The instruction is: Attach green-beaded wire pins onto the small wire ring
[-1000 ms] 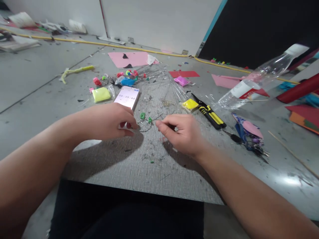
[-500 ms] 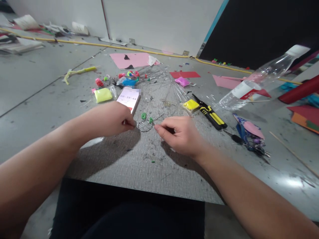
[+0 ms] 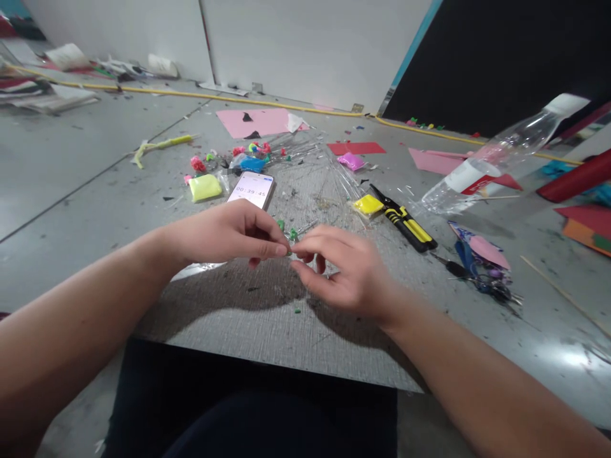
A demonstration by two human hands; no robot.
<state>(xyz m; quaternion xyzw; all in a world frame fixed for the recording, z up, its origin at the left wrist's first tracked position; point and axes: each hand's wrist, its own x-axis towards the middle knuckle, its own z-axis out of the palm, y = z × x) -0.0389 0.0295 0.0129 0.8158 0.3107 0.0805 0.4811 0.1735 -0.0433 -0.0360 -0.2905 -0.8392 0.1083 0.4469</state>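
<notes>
Left hand (image 3: 229,232) and right hand (image 3: 341,267) fingertip to fingertip, pinching small wire piece (image 3: 289,252) above board (image 3: 267,318). Phone (image 3: 251,189) behind.

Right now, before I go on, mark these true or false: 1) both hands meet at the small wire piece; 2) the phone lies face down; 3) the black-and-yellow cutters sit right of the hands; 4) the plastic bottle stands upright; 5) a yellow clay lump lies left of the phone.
1) True: the left hand and right hand pinch fingertips together at the wire piece.
2) False: the phone lies screen up, its display lit.
3) True: the cutters lie right of the hands.
4) False: the plastic bottle lies on its side.
5) True: the yellow clay lump is beside the phone's left edge.
</notes>
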